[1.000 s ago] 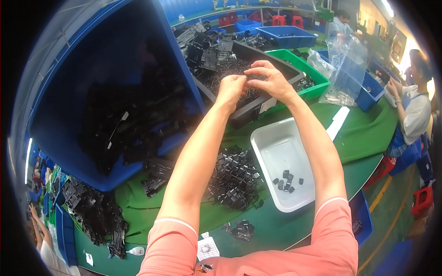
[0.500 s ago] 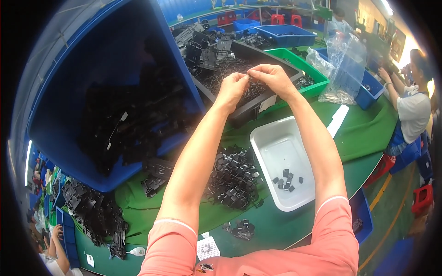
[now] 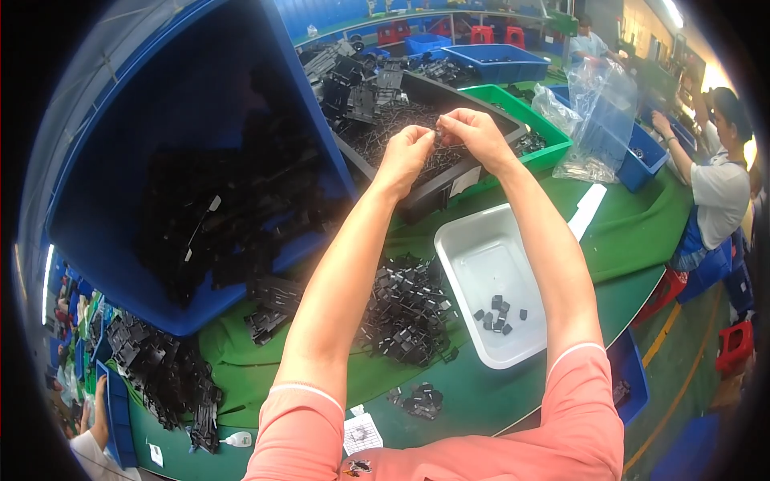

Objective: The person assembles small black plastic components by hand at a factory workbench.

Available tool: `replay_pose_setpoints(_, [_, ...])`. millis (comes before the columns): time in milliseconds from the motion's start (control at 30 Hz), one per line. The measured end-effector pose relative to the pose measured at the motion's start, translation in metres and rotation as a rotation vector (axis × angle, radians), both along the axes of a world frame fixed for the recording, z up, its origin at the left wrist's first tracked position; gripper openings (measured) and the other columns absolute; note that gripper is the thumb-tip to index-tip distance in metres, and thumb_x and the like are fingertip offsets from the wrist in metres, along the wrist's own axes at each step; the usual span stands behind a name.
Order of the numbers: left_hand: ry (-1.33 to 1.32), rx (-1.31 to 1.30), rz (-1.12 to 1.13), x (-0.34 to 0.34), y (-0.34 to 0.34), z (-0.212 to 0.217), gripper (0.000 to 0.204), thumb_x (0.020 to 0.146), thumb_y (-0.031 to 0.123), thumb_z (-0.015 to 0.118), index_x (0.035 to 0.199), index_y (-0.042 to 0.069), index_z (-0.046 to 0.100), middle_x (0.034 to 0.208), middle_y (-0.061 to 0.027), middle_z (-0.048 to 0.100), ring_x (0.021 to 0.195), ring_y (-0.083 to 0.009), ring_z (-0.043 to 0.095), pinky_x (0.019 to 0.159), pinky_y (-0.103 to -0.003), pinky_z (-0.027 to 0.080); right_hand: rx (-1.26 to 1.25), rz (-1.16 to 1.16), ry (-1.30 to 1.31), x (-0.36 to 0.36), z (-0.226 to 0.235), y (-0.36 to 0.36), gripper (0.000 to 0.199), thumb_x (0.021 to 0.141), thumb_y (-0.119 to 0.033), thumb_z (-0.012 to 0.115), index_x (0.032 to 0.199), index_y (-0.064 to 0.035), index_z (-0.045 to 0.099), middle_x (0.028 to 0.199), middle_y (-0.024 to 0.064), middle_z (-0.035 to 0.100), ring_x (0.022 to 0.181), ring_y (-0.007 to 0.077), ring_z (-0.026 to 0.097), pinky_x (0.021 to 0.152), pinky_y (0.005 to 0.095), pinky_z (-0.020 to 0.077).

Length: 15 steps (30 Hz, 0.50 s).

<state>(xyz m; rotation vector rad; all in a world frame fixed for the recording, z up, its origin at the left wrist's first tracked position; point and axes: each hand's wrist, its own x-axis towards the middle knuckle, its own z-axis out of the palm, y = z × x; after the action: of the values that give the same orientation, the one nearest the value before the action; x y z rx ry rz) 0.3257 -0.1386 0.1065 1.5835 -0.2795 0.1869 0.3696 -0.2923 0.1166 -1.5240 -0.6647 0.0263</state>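
Both hands are raised over a black tray (image 3: 413, 210) heaped with thin dark pin-like parts (image 3: 377, 136). My left hand (image 3: 407, 159) is closed in a pinch, thumb against the fingers. Close beside it, fingertips almost meeting, my right hand (image 3: 475, 138) pinches too. Whatever sits between the fingertips is too small to make out. Below the right forearm lies a white tray (image 3: 457, 256) with several small black square pieces (image 3: 499, 313) in it. A pile of small black plastic parts (image 3: 409, 313) rests on the green cloth by the left forearm.
A large blue bin (image 3: 180, 321) of black parts stands at left. Behind the black tray are a green tray (image 3: 553, 152) and black plastic frames (image 3: 353, 88). Clear plastic bags (image 3: 597, 120) stand at right near a blue box (image 3: 642, 164). Co-workers (image 3: 714, 192) are at both sides.
My right hand has shifted slightly right, its fingertips curling in more. The left hand stays nearly in place. At the sides, co-workers have moved their arms.
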Motion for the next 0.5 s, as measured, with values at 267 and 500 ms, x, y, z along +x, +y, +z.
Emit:
replay_pose_setpoints(267, [-0.011,0.004,-0.015,0.0028,-0.0034,0.0009,0.016,0.085,0.018,0.053,0.090,0.003,0.055,0.072,0.0015,0.051,0.066,-0.0056,0.045,0.062,-0.018,0.037,0.054,-0.056,-0.041,0.0019,-0.0018,0.0001,0.018,0.085,-0.018,0.052,0.086,-0.0020,0.059,0.077,0.0010,0.058,0.071,0.0072,0.053,0.067,0.0213,0.0440])
replay_pose_setpoints(500, [-0.101,0.279,0.283,0.0074,0.0009,-0.0063,0.025,0.083,0.020,0.051,0.089,-0.003,0.061,0.072,-0.0048,0.061,0.059,-0.0081,0.051,0.056,-0.022,0.042,-0.101,-0.082,-0.136,0.0004,-0.0028,0.0007,0.022,0.082,-0.013,0.051,0.097,0.0005,0.060,0.089,0.0058,0.062,0.077,0.0092,0.056,0.071,0.0217,0.0444])
